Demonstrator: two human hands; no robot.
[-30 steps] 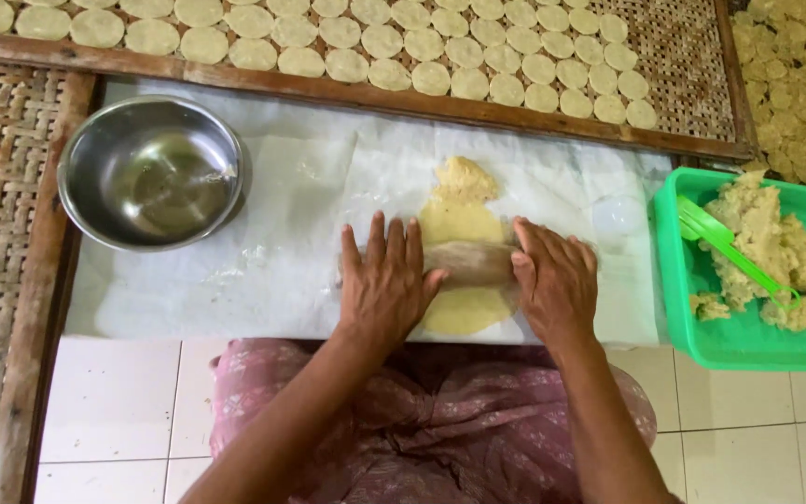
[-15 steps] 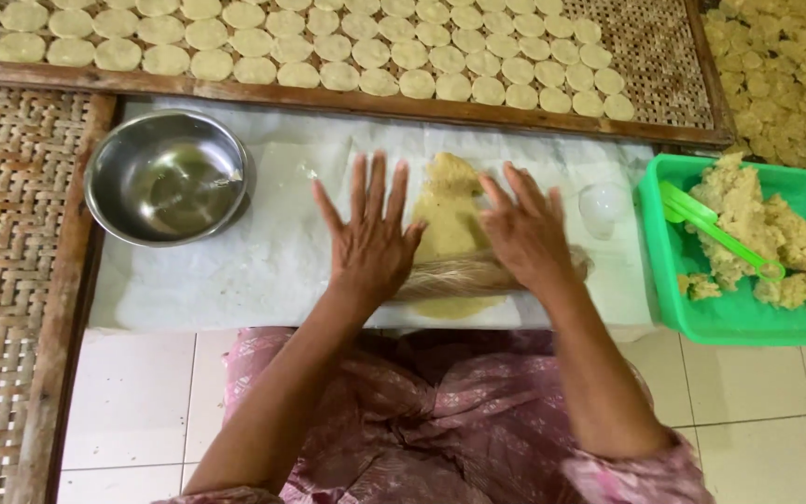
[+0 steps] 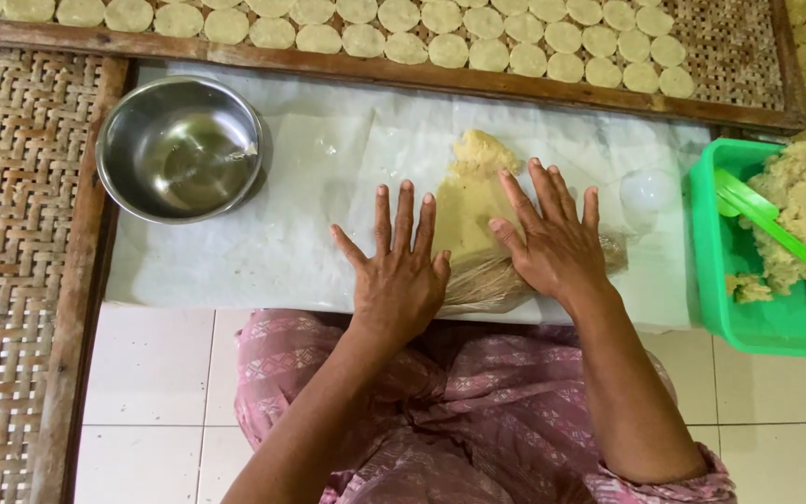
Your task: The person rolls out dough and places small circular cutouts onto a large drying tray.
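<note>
A flattened sheet of pale yellow dough (image 3: 471,194) lies under clear plastic on a white board (image 3: 263,243). A clear roller (image 3: 487,280) rests across the near end of the dough, at the board's front edge. My left hand (image 3: 398,266) presses flat on the roller's left part, fingers spread. My right hand (image 3: 552,233) lies flat on its right part, fingers spread over the dough's edge.
A steel bowl (image 3: 179,149) with a little water stands at the left of the board. A green tub (image 3: 748,308) at the right holds lumpy dough and a green scraper (image 3: 767,219). Behind, a woven tray (image 3: 739,56) carries rows of round dough discs (image 3: 459,42). Woven matting (image 3: 11,224) lies at left.
Both hands have drawn the roller back toward me, from the middle of the dough to its near end. More flattened dough shows beyond my fingers.
</note>
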